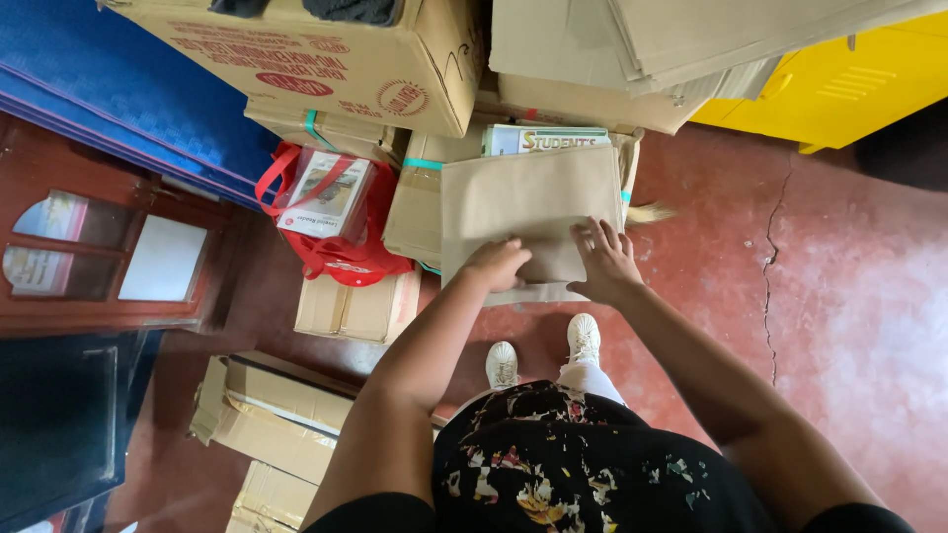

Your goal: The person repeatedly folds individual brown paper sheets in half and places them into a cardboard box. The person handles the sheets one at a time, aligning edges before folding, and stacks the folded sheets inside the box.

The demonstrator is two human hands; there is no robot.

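Note:
A flat brown paper-wrapped parcel [528,202] lies on top of an open cardboard box [415,202] in front of me. My left hand [497,263] curls over the parcel's near edge and grips it. Beside it, my right hand [604,259] presses flat on the parcel's lower right part with fingers spread. Behind the parcel, the top of a green and white book [546,139] sticks out of the box. My white shoes [583,338] stand on the red floor just below the parcel.
A red bag [341,259] holding a wrapped book pack sits to the left on a small carton [355,309]. Big cardboard boxes [326,59] and flattened card are stacked behind. A yellow metal cabinet [849,79] stands at the right, blue sheets [118,89] and a wooden door at left.

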